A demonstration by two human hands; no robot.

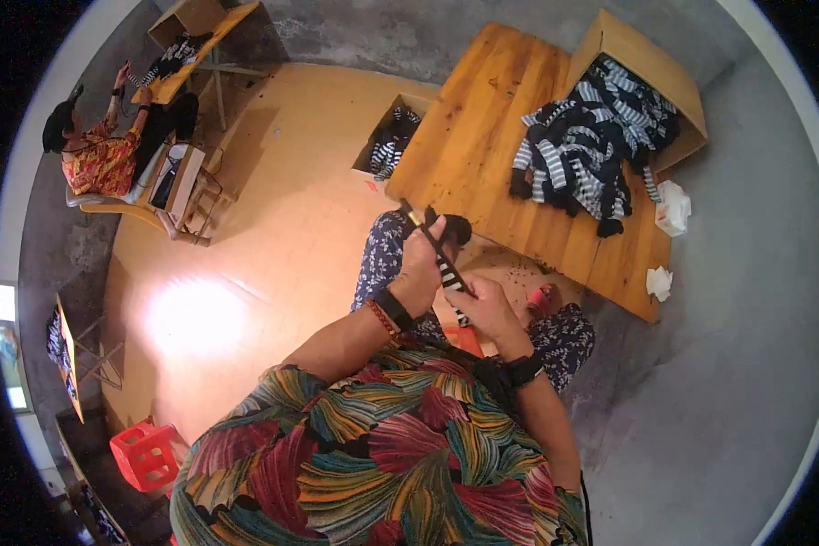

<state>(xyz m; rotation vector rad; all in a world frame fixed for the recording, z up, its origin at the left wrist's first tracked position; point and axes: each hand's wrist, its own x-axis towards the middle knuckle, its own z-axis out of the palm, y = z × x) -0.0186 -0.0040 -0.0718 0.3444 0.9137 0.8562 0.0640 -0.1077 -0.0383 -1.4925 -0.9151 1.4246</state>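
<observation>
Patterned shirt (382,455) — multicoloured, fan-like motifs, filling the foreground. Left wrist: dark band (393,309) and red bracelet (381,318). Right wrist: dark wristband (523,369). Dark floral trousers (564,346) showed beyond.

Striped piece (450,278), black and white, narrow: was held aslant between the two hands, above the lap and short of the table edge. Left hand (419,268): fingers were curled closed on its upper part. Right hand (490,314): thumb and fingers pinched its lower part. Slim dark item (409,213), gold-coloured band: projected beyond the left fingers; whether they gripped it too could not be told.

Wooden table (464,118): bore a heap of striped knits (582,155), black, grey and white, which spilled from a cardboard box (642,50) lying on its side. White packet (673,209) and crumpled white tissue (660,284) sat at the right edge.

Floor carton (370,153), beside the table — held more striped pieces. Red stool (146,455) stood lower left; a seated co-worker (100,168), upper left.
</observation>
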